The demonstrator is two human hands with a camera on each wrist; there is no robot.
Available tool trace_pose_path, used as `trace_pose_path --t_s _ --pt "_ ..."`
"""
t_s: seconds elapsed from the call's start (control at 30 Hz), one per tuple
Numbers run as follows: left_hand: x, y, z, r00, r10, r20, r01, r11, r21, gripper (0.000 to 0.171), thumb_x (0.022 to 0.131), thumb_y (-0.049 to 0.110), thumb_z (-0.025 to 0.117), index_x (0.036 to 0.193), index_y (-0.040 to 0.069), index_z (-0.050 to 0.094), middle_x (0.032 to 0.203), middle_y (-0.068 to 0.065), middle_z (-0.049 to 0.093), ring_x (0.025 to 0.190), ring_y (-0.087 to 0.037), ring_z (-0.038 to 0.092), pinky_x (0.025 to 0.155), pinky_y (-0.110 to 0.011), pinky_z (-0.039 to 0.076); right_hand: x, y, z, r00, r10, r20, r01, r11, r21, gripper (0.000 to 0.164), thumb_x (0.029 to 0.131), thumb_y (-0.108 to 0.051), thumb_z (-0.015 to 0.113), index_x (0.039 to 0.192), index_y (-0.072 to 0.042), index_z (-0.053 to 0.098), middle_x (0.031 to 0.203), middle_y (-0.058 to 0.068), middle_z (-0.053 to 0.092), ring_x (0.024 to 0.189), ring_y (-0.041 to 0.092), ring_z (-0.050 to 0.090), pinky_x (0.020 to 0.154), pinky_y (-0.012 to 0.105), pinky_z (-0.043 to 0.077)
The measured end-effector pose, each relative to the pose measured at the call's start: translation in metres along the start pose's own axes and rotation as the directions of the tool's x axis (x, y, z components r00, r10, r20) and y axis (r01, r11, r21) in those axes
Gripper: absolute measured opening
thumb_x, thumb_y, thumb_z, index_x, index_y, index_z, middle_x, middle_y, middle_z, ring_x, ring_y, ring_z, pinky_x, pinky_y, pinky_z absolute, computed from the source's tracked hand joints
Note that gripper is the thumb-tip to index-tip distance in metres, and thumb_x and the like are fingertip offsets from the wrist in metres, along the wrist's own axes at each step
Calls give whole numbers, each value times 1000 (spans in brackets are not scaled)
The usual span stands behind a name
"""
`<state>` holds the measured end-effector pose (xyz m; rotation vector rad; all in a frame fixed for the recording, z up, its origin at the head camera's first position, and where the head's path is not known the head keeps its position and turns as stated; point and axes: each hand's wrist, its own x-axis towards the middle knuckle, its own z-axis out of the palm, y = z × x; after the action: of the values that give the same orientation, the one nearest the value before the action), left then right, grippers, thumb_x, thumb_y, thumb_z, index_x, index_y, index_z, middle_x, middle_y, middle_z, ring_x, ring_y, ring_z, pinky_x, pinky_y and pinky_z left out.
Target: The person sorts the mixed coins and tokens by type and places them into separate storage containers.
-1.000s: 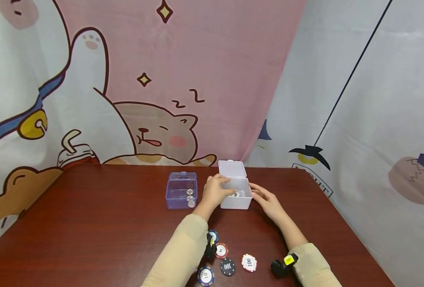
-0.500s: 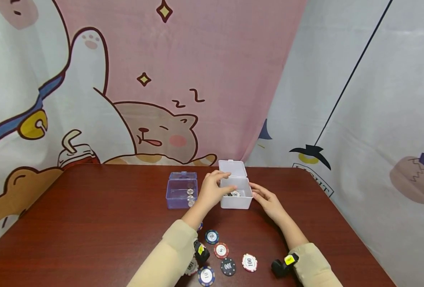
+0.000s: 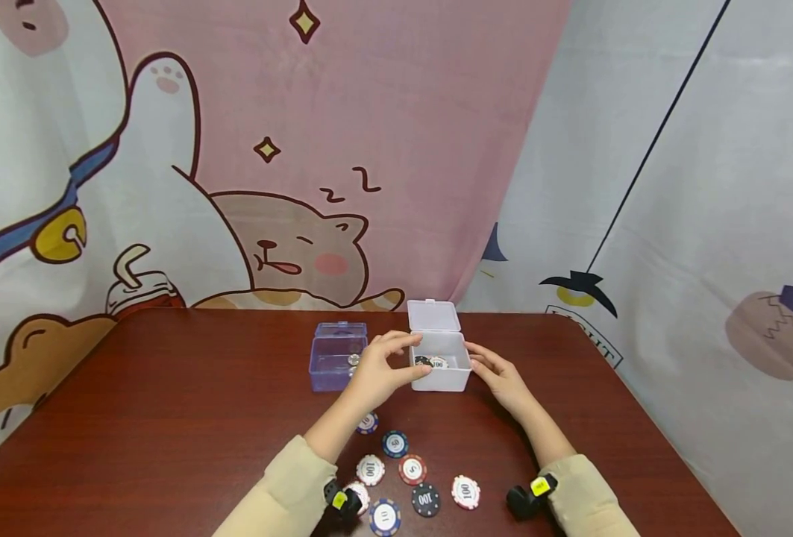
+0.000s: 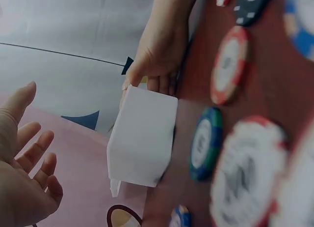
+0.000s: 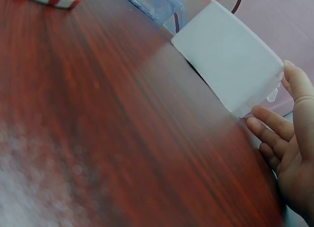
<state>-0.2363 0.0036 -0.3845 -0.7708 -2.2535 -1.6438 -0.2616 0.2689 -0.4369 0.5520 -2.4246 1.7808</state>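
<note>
Above the front left corner of an open white plastic box (image 3: pixel 440 380) is my left hand (image 3: pixel 376 373), thumb and fingers spread apart with nothing between them. In the left wrist view the left hand (image 4: pixel 24 163) also holds nothing. Against the box's right side rests my right hand (image 3: pixel 503 380); in the right wrist view, its thumb touches the rim and its fingers lie along the side. Inside the box are a white poker chip (image 3: pixel 439 363) marked 100 and a black poker chip (image 3: pixel 423 361). The box's lid (image 3: pixel 433 316) stands raised at the back.
Several loose poker chips lie nearer the table's front, among them a red one (image 3: pixel 412 469), a black one (image 3: pixel 426 500) and a white one (image 3: pixel 465 492). A blue see-through box (image 3: pixel 329 365), lid up, stands left of the white box with silvery round pieces inside.
My left hand has pulled back left and toward me from inside the white box, its fingers spreading. More chips on the table have come into view. The right hand has stayed put.
</note>
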Motion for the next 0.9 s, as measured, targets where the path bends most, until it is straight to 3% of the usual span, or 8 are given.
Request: trace_pose_path --t_s 0.23,0.3,0.37,0.6,0.73,0.9 --pt "-21 7 -14 999 14 46 -13 1000 -17 46 75 12 81 119 4 67 113 -6 65 97 -22 53 83 -36 43 5 28 -3 1000 3 -17 -3 1000 -12 42 98 -15 56 138 -5 50 123 25 58 116 38 52 88 19 42" --pt "-25 6 -18 998 2 68 -1 1000 -15 46 76 12 81 119 4 67 114 -6 64 97 -22 53 83 -38 43 5 24 -2 1000 -2 -17 2 1000 -5 42 98 -11 55 138 -2 49 123 27 57 116 41 52 87 19 42" --pt "-28 -6 -20 996 3 85 -3 1000 -5 47 75 17 82 119 7 68 114 -1 64 97 -19 53 82 -37 44 4 16 -1 1000 -8 -10 8 1000 1 42 98 -8 54 138 2 48 122 30 56 116 44 51 86 18 42" --pt "-43 -14 -33 990 9 141 -14 999 31 44 77 21 81 117 11 69 113 2 64 95 -16 54 81 -34 44 0 -7 2 1000 -1 0 1 1000 -23 42 98 -5 53 137 8 45 122 34 54 116 47 49 85 18 43" --pt "-48 -22 -40 983 19 185 -27 999 37 43 78 19 81 118 7 69 113 -3 64 96 -21 56 83 -39 46 2 1 1 1000 -21 -3 21 1000 -18 42 98 -6 53 137 8 45 121 33 55 115 46 50 86 19 43" --pt "-55 -30 -46 968 -17 252 7 999 41 45 78 20 81 118 5 68 114 -6 63 99 -33 56 84 -45 47 5 23 -3 1000 -20 -19 19 1000 -23 42 98 -10 54 138 2 48 122 27 58 115 39 53 87 19 43"
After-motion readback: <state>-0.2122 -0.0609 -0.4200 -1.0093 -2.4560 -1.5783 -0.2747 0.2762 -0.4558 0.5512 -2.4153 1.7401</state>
